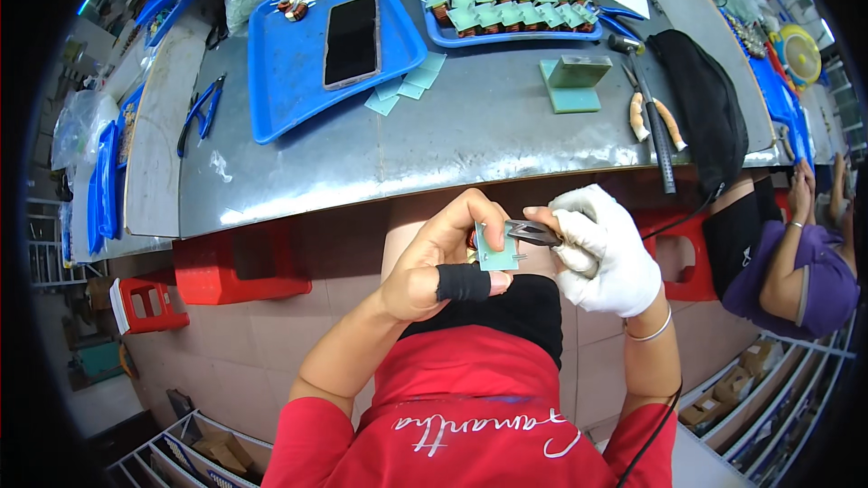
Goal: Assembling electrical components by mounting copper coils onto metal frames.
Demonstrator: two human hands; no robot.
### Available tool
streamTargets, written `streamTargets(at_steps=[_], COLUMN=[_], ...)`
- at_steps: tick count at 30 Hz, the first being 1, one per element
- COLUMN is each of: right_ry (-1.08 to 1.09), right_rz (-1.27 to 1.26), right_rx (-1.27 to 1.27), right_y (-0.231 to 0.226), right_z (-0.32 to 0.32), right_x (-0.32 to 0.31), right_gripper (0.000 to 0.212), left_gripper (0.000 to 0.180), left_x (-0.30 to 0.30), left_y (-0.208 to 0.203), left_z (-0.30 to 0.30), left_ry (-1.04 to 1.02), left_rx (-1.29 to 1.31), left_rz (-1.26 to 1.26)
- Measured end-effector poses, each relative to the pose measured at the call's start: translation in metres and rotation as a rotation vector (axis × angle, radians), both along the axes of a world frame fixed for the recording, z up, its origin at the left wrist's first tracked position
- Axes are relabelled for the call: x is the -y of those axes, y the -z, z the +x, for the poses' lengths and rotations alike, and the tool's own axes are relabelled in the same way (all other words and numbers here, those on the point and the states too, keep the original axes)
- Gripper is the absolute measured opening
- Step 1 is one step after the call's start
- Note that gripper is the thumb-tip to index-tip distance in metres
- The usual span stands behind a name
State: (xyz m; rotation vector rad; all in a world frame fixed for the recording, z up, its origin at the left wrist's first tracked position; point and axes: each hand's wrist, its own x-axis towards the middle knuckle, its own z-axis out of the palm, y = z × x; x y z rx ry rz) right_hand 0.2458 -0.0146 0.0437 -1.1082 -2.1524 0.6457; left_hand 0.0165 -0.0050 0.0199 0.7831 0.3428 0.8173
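- The left hand [425,262], bare with a black wrap on the thumb, is closed in a pinch on a pale green plate [495,249] near the middle of the frame.
- The right hand [604,258], in a white glove with bare fingertips, is folded around dark-nosed pliers [535,233]; whether their jaws bite on anything cannot be told.
- The plate lies left of the right hand, within the left hand's grip and so nearer to it; the pliers' nose reaches leftward to its upper right corner.
- The plate looks about square, with no clear long axis; its broad face is turned up to the camera, and thin metal pins [520,258] point right from its right side.
- Above the hands is the desk [344,163], bearing a blue tray [271,81] at upper left and rows of green-topped coils [506,0] at top centre.
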Motion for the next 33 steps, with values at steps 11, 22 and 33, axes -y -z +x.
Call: streamTargets(at_steps=[11,22,33], right_ry=[-0.039,0.013,0.259], right_rz=[0.049,0.283,-0.15], right_rx=[0.105,0.071,-0.002], right_y=[0.009,0.015,0.001], right_z=[0.009,0.008,0.003], right_x=[-0.001,0.003,0.029], right_gripper=[0.044,0.049,0.052], left_gripper=[0.033,0.035,0.035], left_x=[-0.001,0.005,0.007], left_y=[0.006,0.003,0.014], left_z=[0.005,0.015,0.024], left_ry=[0.027,0.039,-0.325], left_rx=[0.028,0.151,-0.179], left_rz=[-0.091,-0.166,0.268])
